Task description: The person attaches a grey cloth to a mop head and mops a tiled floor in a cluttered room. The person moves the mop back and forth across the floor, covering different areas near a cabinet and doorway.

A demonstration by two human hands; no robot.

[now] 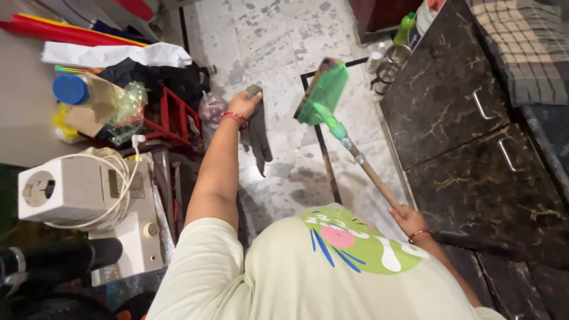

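The marble floor [278, 47] lies open toward 12 o'clock, between clutter at 9 and dark cabinets [474, 136] at 3. The left hand [243, 105] pinches a grey cloth [258, 133] hanging at 6 under the fingers. The right hand [409, 220] is wrapped around the broom [332, 112] stick; its green head lies at 11.

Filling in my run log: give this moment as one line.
left hand: holds grey cloth | right hand: grips broom handle | broom head: above marble floor

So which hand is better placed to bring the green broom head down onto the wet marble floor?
Right. The right hand grips the wooden handle of the green broom, raised over the floor. The left hand holds a dark grey cloth.
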